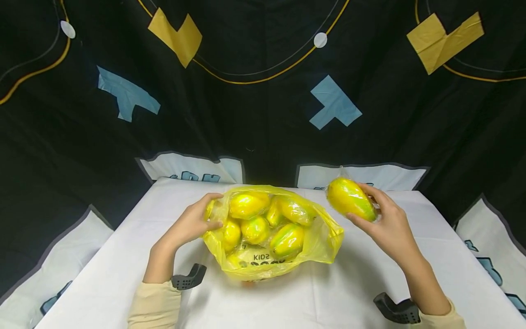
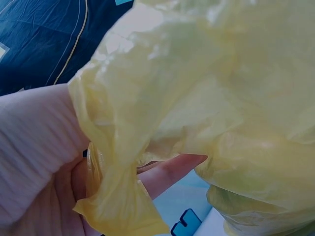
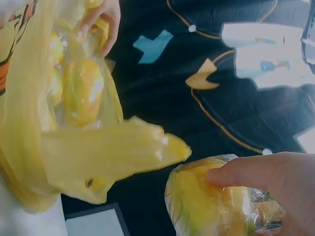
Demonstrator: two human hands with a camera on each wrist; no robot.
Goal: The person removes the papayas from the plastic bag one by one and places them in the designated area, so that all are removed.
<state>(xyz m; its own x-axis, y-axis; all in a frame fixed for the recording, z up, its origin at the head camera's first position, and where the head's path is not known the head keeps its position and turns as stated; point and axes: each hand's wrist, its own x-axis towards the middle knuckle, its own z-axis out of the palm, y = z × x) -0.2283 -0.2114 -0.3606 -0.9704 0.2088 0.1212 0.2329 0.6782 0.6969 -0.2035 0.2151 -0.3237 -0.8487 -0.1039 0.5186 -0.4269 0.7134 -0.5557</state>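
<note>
A yellow plastic bag [image 1: 328, 244] stands open on the table, holding several oblong yellow-green fruits [image 1: 288, 241] in clear wrap. My left hand [image 1: 190, 224] grips the bag's left rim between thumb and fingers; in the left wrist view the bag [image 2: 177, 98] hides much of that hand. To the right of the bag, my right hand [image 1: 390, 226] holds one plastic-wrapped yellow-green fruit [image 1: 348, 197] above the table. The thumb presses against this fruit [image 3: 197, 196] in the right wrist view, apart from the bag's loose handle [image 3: 113, 150].
A white cloth covers the table [image 1: 353, 292]. Behind it hangs a black curtain [image 1: 255, 123] with gold and blue shapes. White printed patches [image 1: 193, 167] show on the curtain past the far table edge. Each forearm carries a dark wrist mount [image 1: 190, 277].
</note>
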